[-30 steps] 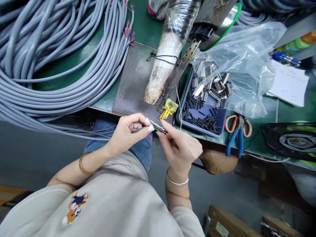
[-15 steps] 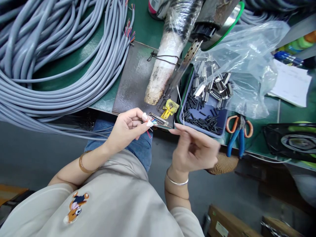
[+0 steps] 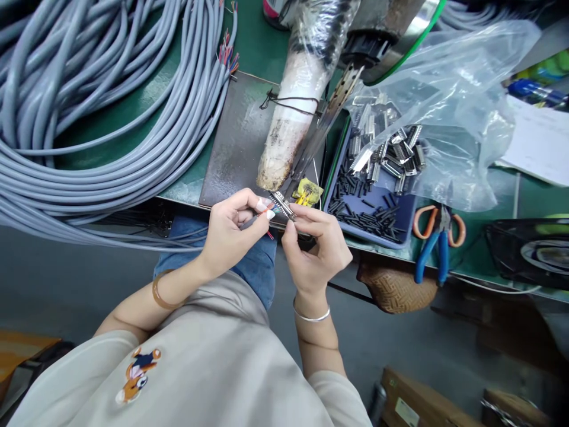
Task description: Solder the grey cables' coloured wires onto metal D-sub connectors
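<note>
right hand [image 3: 315, 252] back, fingers pinching connector [image 3: 283, 205] | left hand [image 3: 231, 234] still pinching wires [image 3: 267, 209]

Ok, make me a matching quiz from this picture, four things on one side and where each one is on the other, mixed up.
Things:
1. connector
2. pliers
3. grey cables
4. metal clips

Places:
A. coiled on the bench's left side
B. under the clear plastic bag
C. pinched between left hand and right hand
D. flat on the bench, right of the blue tray

Pairs: 1-C, 2-D, 3-A, 4-B
</note>
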A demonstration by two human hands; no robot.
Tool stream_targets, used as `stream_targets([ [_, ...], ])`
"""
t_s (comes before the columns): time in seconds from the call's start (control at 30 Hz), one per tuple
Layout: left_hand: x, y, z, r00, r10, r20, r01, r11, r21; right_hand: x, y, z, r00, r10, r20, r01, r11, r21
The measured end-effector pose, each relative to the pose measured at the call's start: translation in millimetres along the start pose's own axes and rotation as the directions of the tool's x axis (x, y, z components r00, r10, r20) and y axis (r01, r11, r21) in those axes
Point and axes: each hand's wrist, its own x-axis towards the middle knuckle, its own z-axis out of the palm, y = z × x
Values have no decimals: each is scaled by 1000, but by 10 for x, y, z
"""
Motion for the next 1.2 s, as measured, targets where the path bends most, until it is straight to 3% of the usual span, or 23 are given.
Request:
stream_targets([
  [0.23, 18, 16, 35, 996, 88, -32, -84, 989, 120, 37, 34, 1, 1000, 11, -4, -11, 999, 30],
  [0.5, 29, 53, 51, 989, 144, -32, -140, 984, 115, 107, 16, 13, 1000, 1, -31, 0, 1000, 17],
  [0.73, 34, 28, 24, 999, 38, -12, -38, 997, 60, 32, 24, -5, 998, -63, -3, 62, 997, -38],
  [1.03, 61, 32, 11, 1000, 1, -4, -1, 999, -44, 94, 18, -9, 999, 40, 3, -40, 994, 102],
  [1.2, 81, 57, -17, 995, -38, 92, 44, 996, -73, 84, 37, 5, 993, 110, 31, -114, 976, 184],
])
